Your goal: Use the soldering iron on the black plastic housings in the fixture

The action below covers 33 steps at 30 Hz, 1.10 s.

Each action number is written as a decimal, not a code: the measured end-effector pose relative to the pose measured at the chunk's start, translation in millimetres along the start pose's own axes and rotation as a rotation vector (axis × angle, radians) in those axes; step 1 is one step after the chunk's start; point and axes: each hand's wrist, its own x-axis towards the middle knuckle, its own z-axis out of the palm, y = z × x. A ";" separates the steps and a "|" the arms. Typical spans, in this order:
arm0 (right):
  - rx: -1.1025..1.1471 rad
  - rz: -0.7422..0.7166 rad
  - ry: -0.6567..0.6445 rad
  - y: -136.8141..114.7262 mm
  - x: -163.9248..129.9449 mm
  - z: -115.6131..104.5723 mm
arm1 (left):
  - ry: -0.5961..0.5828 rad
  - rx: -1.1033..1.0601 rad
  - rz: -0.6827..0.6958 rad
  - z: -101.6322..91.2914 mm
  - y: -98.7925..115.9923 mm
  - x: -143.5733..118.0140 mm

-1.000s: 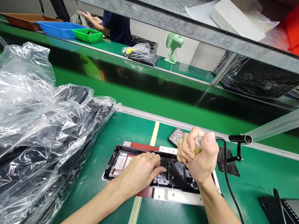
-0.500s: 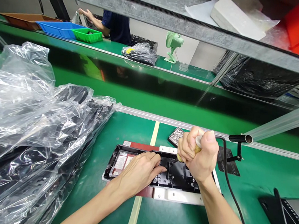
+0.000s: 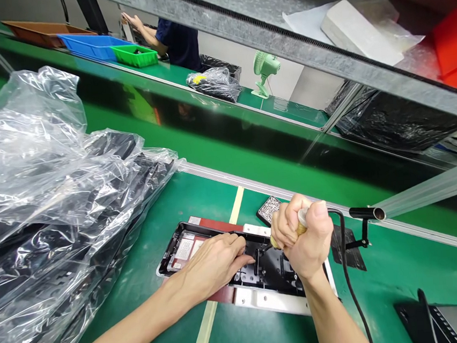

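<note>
A long black plastic housing [image 3: 271,283] lies in a fixture with white blocks [image 3: 271,299] and a reddish-brown base [image 3: 223,295]. Resting over its middle is my left hand [image 3: 216,259], its fingers curled and thumb drawn in near a raised black post. Whatever the fingertips may pinch is hidden. My right hand [image 3: 306,245] is wrapped in a fist around the yellowish handle of a soldering iron [image 3: 300,226], thumb on top. A black cord [image 3: 346,268] runs from the handle. The iron points down and left into the housing; its tip is hard to make out.
Clear plastic bags over black parts [image 3: 67,224] pile up at left. A tubular iron stand [image 3: 368,213] and a small tray of silvery bits [image 3: 268,209] sit behind the fixture. A metal shelf [image 3: 280,31] hangs overhead. Across a green partition is another person [image 3: 178,41].
Both of my hands, the iron and the housing stay practically in place. The view shifts very slightly. Across the bench, the other person's hands have moved a little.
</note>
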 end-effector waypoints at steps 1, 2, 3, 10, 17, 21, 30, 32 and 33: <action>-0.002 -0.001 0.000 0.0 -0.2 -0.1 | 0.002 0.000 0.002 0.0 0.0 -0.1; -0.005 -0.001 0.000 0.0 -0.3 -0.2 | 0.002 -0.001 0.005 0.1 -0.1 -0.1; -0.006 -0.001 0.000 0.1 -0.4 -0.3 | 0.003 -0.002 0.007 0.3 -0.2 -0.1; -0.011 0.001 -0.003 0.4 -0.1 -1.1 | 0.007 -0.019 0.004 2.1 -1.3 0.8; -0.013 -0.002 -0.004 -0.1 -0.2 -0.6 | 0.038 -0.029 0.021 2.5 -1.3 -0.3; -0.013 -0.007 0.000 0.2 0.5 -0.7 | 0.017 -0.019 0.014 1.4 -0.3 -0.4; -0.005 0.009 0.007 -0.1 0.1 -0.3 | -0.017 -0.013 -0.007 1.3 -0.5 0.9; -0.003 0.009 0.005 -0.2 0.1 -0.1 | -0.020 -0.014 -0.004 1.2 -0.5 1.0; -0.002 0.010 0.004 -0.3 0.0 -0.1 | -0.021 -0.014 -0.004 1.0 -0.4 0.9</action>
